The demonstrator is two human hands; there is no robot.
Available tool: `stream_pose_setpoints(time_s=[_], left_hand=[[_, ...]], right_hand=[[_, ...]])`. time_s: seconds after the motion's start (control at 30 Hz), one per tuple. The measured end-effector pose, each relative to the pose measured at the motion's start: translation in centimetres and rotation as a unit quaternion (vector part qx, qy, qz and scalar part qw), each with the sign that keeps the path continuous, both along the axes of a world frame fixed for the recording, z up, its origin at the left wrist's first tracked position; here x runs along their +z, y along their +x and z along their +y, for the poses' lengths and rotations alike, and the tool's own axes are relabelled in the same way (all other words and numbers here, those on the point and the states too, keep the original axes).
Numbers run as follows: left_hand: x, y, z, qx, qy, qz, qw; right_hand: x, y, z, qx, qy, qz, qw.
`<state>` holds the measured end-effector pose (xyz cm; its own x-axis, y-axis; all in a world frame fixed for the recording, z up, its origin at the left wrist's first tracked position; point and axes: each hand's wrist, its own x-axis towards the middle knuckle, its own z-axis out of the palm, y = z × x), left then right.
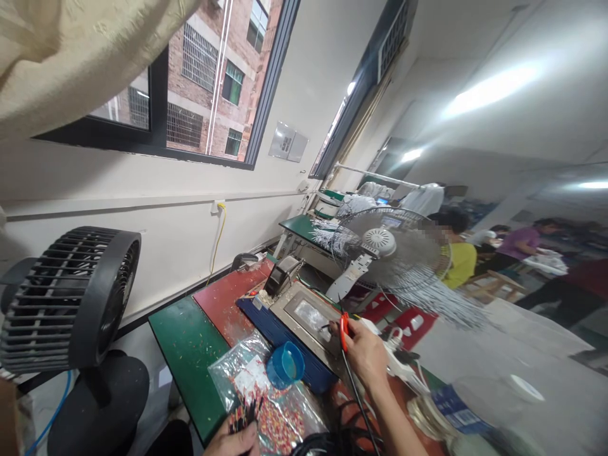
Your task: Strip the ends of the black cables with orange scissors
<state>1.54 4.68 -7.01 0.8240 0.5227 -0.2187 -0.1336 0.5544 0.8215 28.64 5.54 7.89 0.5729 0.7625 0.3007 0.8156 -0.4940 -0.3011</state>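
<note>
Near the bottom edge, my left hand (234, 438) is closed round a bunch of short black wires (244, 415) whose ends stick up. Farther right and forward, my right hand (363, 350) grips an orange-handled tool (344, 330), with a black cable (354, 386) running down beside it. The right fingertips are over a beige machine with a metal plate (311, 315). Between the hands lies a clear plastic bag of small red and yellow pieces (280, 418). A blue round cup (285, 365) rests at the bag's upper part.
A black fan (95, 304) stands at the left, and a large wire-guard fan (380, 244) beyond the machine. The green table (190, 348) has a red mat (230, 297). A large clear plastic bottle (484, 405) is at the lower right. Several people sit farther back.
</note>
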Motion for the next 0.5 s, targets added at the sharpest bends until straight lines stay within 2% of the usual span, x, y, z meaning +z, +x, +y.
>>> stream_pose_setpoints(time_s=[0.17,0.5], left_hand=[[0.12,-0.08,-0.13,0.020,0.001,0.014,1.000],[0.48,-0.22,0.01,-0.006,-0.012,-0.017,1.000]], right_hand=[[0.19,-0.24,-0.10,0.014,0.003,-0.002,1.000],[-0.23,-0.34,-0.02,0.055,0.003,-0.011,0.998]])
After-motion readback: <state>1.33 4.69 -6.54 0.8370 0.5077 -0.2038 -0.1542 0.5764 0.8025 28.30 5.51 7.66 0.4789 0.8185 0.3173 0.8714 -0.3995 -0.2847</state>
